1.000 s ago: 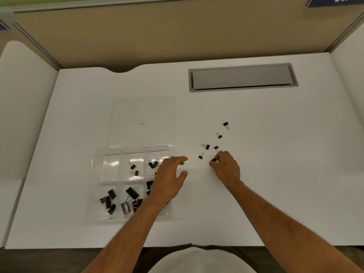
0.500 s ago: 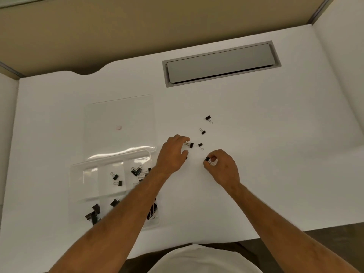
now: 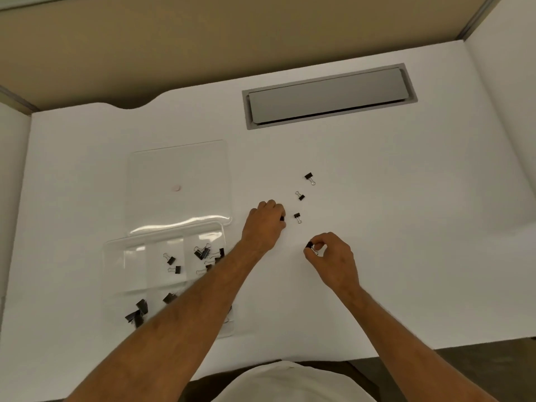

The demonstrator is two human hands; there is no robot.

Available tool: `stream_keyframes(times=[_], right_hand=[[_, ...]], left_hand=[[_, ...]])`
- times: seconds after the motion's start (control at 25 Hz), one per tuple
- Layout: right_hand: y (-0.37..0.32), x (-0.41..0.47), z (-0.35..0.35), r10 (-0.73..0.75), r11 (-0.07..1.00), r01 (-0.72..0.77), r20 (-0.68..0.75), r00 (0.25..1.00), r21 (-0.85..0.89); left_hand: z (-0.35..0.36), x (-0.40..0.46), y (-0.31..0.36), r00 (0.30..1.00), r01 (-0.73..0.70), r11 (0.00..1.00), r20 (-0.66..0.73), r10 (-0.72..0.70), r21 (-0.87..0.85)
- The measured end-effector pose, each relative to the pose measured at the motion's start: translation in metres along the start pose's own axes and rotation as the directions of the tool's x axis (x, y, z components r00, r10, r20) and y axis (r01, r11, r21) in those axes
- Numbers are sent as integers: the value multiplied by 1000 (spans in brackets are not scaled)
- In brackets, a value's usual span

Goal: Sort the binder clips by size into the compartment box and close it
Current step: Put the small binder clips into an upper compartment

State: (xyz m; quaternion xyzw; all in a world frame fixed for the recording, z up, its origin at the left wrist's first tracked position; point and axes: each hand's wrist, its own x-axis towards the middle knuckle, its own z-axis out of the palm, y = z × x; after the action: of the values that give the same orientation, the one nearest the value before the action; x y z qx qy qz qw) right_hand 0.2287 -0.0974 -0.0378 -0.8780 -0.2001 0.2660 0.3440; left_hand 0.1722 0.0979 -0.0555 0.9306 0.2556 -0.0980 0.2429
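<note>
Since before, my left hand (image 3: 265,224) closed on a clip (image 3: 282,218), right hand (image 3: 333,256) pinching another clip (image 3: 309,245); either tiny clip could slip.

Soft even overhead light, faint shadows, wide-angle edge bending.

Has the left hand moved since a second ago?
Yes. The left hand has left the clear box and moved right, toward the loose clips, where its fingers curl on one.

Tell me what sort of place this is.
Probably an office cubicle or study carrel: a white desk with a grey cable hatch set into it, and tan partition panels around it.
</note>
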Motion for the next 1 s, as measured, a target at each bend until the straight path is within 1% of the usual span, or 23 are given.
stream_keyframes(times=[0.12,0.2,0.36,0.48,0.68,0.8,0.92,1.0], right_hand=[[-16,-4,6,-40,999,39,28,999,17],[-29,-9,16,-51,999,50,44,998,21],[-59,-27,42,-93,995,92,37,995,36],[-78,-46,62,-107,992,106,17,994,62],[-105,-81,98,-135,985,133,14,991,112],[-119,-97,122,-167,974,167,-11,986,152],[-130,-111,145,-191,967,185,13,982,177],[-139,-120,156,-226,964,217,44,973,154]], left_hand=[[-24,-36,1,997,16,993,-71,-24,-118],[-37,-63,-6,995,10,980,-93,-29,-197],[-53,-113,-34,993,29,953,-104,-63,-301],[-63,-146,-60,986,29,929,-144,-88,-370],[-78,-205,-117,971,26,908,-206,-122,-418],[-83,-233,-154,963,1,902,-242,-117,-431],[-81,-253,-180,952,50,867,-238,-192,-497],[-83,-266,-187,946,72,856,-238,-222,-512]])
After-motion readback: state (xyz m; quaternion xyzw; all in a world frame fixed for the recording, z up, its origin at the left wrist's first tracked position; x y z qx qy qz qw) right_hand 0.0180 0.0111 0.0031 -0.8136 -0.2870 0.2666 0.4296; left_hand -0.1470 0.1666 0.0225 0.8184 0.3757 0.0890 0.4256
